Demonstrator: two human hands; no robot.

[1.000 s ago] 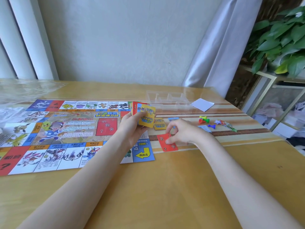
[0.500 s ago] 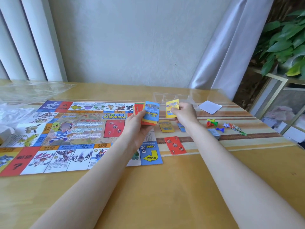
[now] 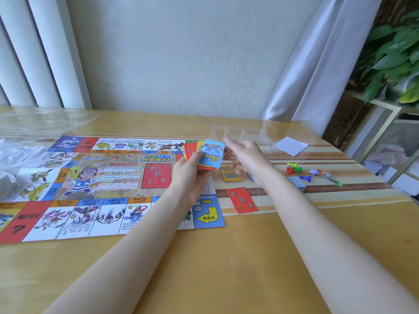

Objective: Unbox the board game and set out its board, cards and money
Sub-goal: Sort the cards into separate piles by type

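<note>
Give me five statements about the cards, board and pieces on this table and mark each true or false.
1. The left hand holds a fan of cards with a blue card in front. True.
2. The board is still folded. False: it lies unfolded flat.
3. A red card lies on the table, right of the board. True.
4. The right hand grips the red card. False: it is blurred above the table, apart from it.
5. The plastic pawns stand on the board. False: they lie off it, to the right.

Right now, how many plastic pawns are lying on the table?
4: a yellow, a red and a green pawn clustered right of the right hand, a blue pawn just nearer; more may be hidden.
</note>
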